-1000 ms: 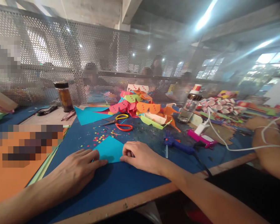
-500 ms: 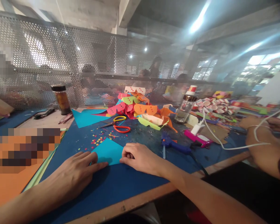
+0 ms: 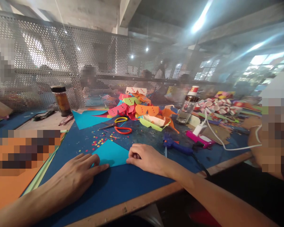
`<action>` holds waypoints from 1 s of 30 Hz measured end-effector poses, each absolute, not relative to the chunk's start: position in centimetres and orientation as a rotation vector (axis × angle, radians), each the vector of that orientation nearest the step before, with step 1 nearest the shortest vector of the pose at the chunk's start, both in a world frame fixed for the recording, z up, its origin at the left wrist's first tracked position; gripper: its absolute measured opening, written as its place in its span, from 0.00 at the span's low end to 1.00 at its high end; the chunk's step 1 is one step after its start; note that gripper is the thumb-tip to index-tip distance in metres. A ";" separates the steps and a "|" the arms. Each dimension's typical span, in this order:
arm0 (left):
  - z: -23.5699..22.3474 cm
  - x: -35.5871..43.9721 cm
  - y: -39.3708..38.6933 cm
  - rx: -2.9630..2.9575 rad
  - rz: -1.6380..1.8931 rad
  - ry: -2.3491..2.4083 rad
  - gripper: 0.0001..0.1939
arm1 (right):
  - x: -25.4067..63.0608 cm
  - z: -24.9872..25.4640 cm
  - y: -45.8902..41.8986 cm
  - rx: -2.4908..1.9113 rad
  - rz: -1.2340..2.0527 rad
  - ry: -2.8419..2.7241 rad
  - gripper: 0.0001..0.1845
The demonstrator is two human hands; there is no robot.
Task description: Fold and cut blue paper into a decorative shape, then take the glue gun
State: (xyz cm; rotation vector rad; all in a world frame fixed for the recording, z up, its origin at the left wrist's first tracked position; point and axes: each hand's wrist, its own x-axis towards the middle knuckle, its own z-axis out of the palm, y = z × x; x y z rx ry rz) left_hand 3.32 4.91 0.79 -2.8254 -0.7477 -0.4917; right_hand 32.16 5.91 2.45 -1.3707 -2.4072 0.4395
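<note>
The bright blue paper piece [image 3: 111,154] is in the near middle of the dark blue table mat [image 3: 106,192], with one point facing the far side. The left hand [image 3: 79,171] lies on its left side, with its thumb stretched along the near edge; I cannot tell if those fingers pinch the paper or only press on it. The right hand [image 3: 144,159] has its thumb and pointing finger together on the right corner, with the paper between them. Just past the paper are lots of tiny paper bits [image 3: 98,142] (red and yellow ones, like confetti). Farther back are scissors [image 3: 117,124] with one yellow handle and one red handle. Behind them is a big heap of paper masks [image 3: 142,110], and a larger blue sheet [image 3: 90,118] is to the left of the heap. To the right of the right hand is a blue glue gun [image 3: 177,146], and past that is a pink power strip [image 3: 200,139] with a white plug [image 3: 200,128] in it. A clear bottle [image 3: 186,110] leans behind the glue gun. A dark-lidded jar [image 3: 61,101] is at the far left.
</note>
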 end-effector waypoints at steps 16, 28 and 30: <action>-0.1 3.6 5.3 -2.890 -0.554 -0.675 0.21 | 33.7 2.9 5.3 -1.477 0.417 -2.386 0.10; 0.1 3.8 5.3 -2.866 -0.481 -0.706 0.18 | 34.0 2.5 5.2 -1.539 0.372 -2.372 0.10; 0.1 3.8 5.2 -2.864 -0.486 -0.731 0.18 | 34.0 2.4 5.2 -1.530 0.362 -2.371 0.10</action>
